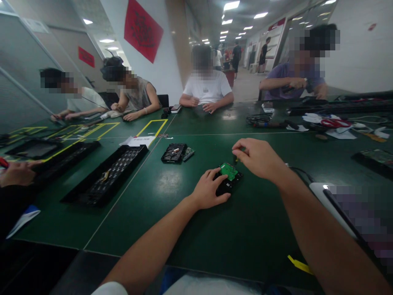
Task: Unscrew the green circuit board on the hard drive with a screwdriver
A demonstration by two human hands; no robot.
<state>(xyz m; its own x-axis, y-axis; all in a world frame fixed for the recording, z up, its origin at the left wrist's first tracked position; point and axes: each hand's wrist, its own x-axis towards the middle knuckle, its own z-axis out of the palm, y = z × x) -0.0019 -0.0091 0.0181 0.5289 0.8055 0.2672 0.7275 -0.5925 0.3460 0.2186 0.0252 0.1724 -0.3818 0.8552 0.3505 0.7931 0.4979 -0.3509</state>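
On the green table lies a small black casing (227, 187) with a green circuit board (231, 172) set in its upper part. My left hand (208, 189) holds the casing from its left side, its fingers reaching over the board and the thumb along the near edge. Over the far right corner of the board, my right hand (254, 157) is closed in a pinch. A thin dark screwdriver (236, 160) points down from those fingertips towards the board; most of its handle is hidden by the hand.
Left of the casing sit a black open housing (173, 153) and a small circuit board (188, 153). A long black tray (107, 176) lies further left. At right are a white-edged device (319, 192), cables and tools. Several people sit around the table; a co-worker's hand (18, 174) shows at far left.
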